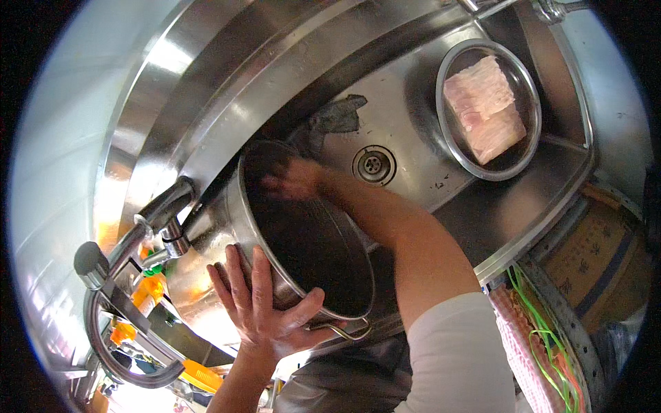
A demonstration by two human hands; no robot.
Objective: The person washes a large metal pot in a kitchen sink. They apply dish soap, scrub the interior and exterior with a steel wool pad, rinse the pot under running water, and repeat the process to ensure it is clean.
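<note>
A large stainless steel pot [206,289] lies tilted at the sink's left side, its mouth turned rightward. My left hand [263,310] grips it from outside, fingers spread along the wall and thumb at the rim, close to a wire handle [356,335]. Inside the mouth is my right hand [294,178], blurred against the dark interior; whether it holds anything is unclear. Behind my right wrist, a dark grey cloth [338,116] rests on the floor of the stainless steel sink [403,149].
An oval metal bowl [534,139] with pale pink meat [485,108] stands at the basin's far right. The drain [373,164] lies between pot and bowl. A curved faucet [93,320] juts in at left. Below right are a cardboard box [578,263] and green strings [542,335].
</note>
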